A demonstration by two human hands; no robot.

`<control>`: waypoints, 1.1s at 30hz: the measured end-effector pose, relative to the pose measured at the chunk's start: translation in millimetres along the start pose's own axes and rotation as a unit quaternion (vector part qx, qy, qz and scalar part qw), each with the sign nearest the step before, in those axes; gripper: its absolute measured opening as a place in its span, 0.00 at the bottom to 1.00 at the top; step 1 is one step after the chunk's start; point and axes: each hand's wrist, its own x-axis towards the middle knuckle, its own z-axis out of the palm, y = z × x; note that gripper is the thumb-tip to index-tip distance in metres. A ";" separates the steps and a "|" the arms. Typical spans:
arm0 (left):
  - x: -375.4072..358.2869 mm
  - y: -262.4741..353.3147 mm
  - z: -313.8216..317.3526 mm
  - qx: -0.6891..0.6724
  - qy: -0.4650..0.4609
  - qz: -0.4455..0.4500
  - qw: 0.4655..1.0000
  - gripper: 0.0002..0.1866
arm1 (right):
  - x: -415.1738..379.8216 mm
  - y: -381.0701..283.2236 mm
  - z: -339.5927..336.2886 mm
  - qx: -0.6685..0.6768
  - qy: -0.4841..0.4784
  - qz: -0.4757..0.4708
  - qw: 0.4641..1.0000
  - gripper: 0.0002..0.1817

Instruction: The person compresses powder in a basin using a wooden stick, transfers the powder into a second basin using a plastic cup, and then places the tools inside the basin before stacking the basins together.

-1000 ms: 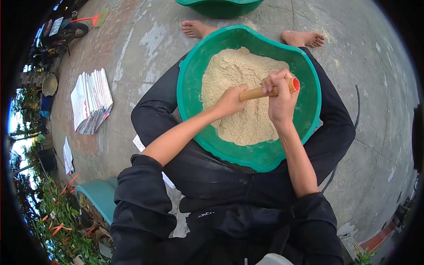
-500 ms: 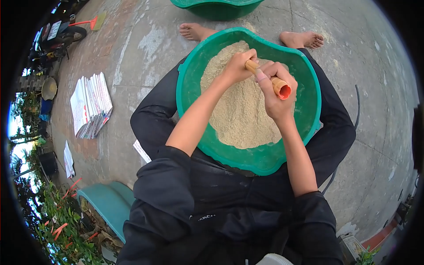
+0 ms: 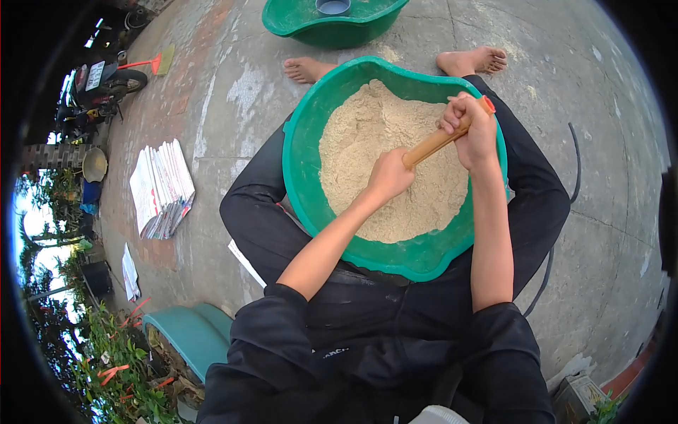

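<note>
A green basin (image 3: 300,180) rests between my bent legs, with pale, sawdust-like powder (image 3: 395,212) heaped inside. Both of my hands are closed round a light-brown wooden handle (image 3: 432,145) slanting over the powder. My left hand (image 3: 392,174) grips its lower end, low over the heap. Nearer the basin's right rim, my right hand (image 3: 474,133) wraps the upper part, just below its red-orange tip. Whatever lies beyond the left hand at the handle's lower end is hidden.
Ahead stands a second green basin (image 3: 339,35) with a small grey bowl (image 3: 332,8) in it. Folded sacks (image 3: 162,187) lie on the concrete at left, near a motorbike (image 3: 99,81) and a broom (image 3: 164,61). A dark hose (image 3: 575,162) runs along the right.
My left hand has moved down toward me while my right hand has gone up and right. The handle has swung, its red-orange end now pointing away from me. The view has shifted slightly.
</note>
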 end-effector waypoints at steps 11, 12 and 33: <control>93.0 -3.5 22.0 -0.035 0.116 0.141 0.982 0.08 | 7.5 17.3 -7.4 -0.028 -0.035 -0.259 0.965 0.11; 85.8 -5.1 22.6 -0.034 0.114 0.146 0.982 0.08 | 12.9 25.7 -14.5 0.026 -0.037 -0.228 0.973 0.12; 82.2 52.7 50.5 -0.184 0.143 0.230 0.945 0.09 | -9.6 -3.7 -10.6 -0.164 -0.032 -0.289 0.943 0.11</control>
